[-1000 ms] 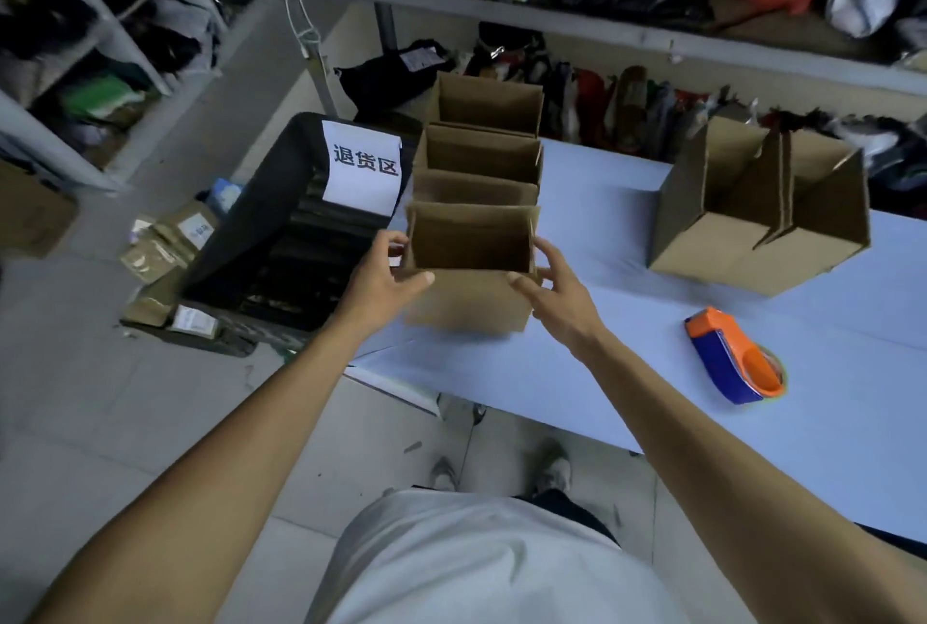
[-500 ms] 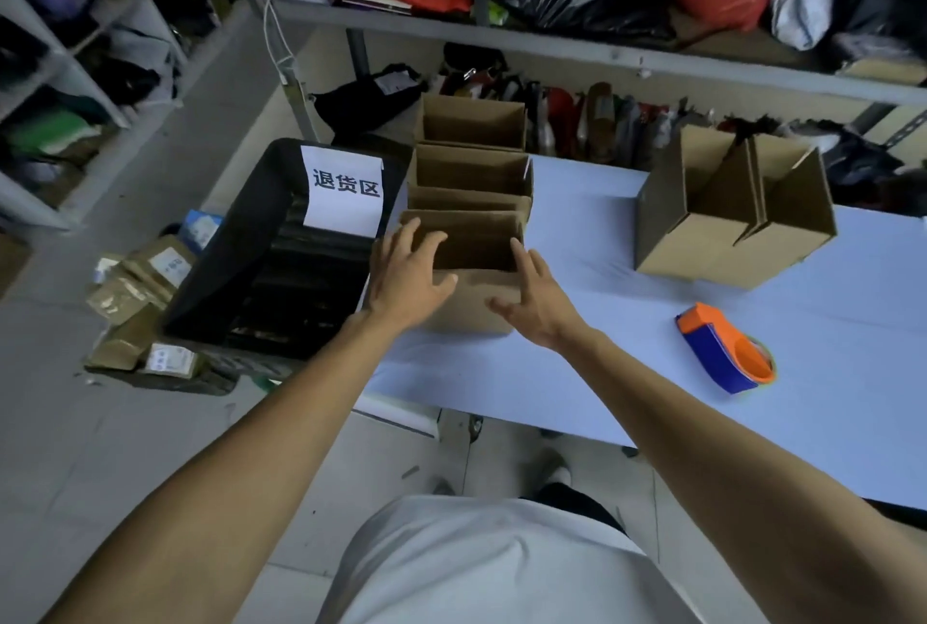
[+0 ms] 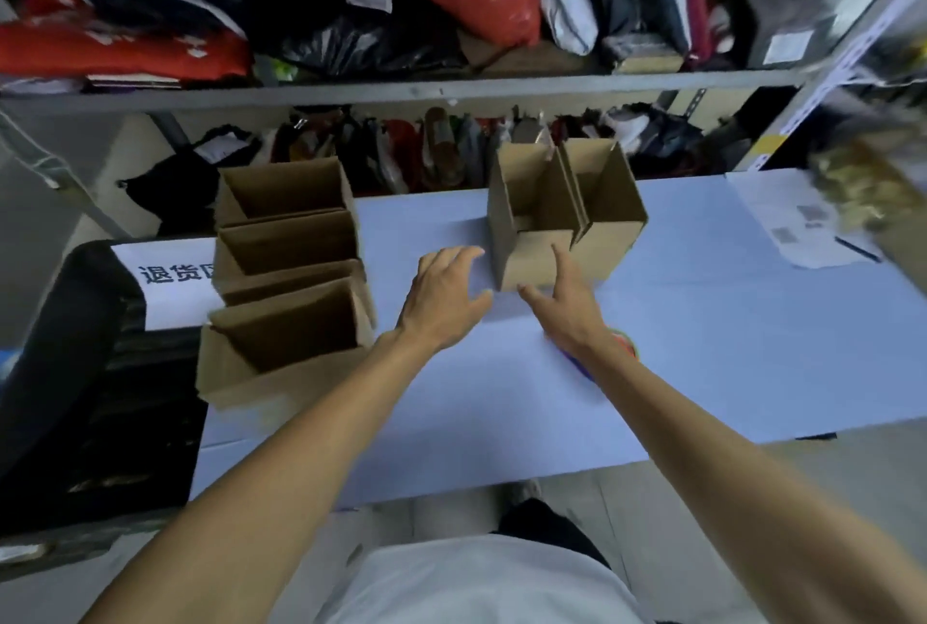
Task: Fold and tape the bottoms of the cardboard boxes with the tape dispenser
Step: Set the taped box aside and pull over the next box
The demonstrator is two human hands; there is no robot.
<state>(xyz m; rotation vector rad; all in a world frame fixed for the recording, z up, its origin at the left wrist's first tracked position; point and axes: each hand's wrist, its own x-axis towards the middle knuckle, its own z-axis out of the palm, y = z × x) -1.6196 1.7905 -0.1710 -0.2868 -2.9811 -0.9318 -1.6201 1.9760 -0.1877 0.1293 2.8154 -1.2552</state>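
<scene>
Tape dispenser: orange-and-blue plastic tape dispenser (image 3: 624,341) lay nearest on pale blue tabletop (image 3: 702,352), mostly hidden under right forearm; only an orange/blue sliver showed. Nobody held it.

Left hand: left hand (image 3: 444,295) hovered over the table just left of the target box, fingers spread & relaxed, holding nothing. Fingertips near box's left wall; contact not clear w/ blur.

Right hand: right hand (image 3: 572,305) reached at the front face of same box, fingers straight, thumb out to the left. No grip; fingertips looked to overlap the front panel, touching or just short, couldn't tell.

Target box: small brown corrugated cardboard box (image 3: 531,227), open side up, stood mid-table, pressed against a second like box (image 3: 609,217) on its right.

Handling (judgement): empty single-wall card, prob. very light, stiff at panels but flaps floppy at creases; would slide easily on the smooth top. Best taken w/ both palms on opposite side walls, low near the corners, not by the loose flaps.

Look: plain kraft brown, no print, flaps upright, dark hollow inside.

Done stack: row of similar brown open boxes (image 3: 288,272) at table's left end, well apart from the pair.

Far: metal shelf (image 3: 401,94) w/ bagged goods behind.
</scene>
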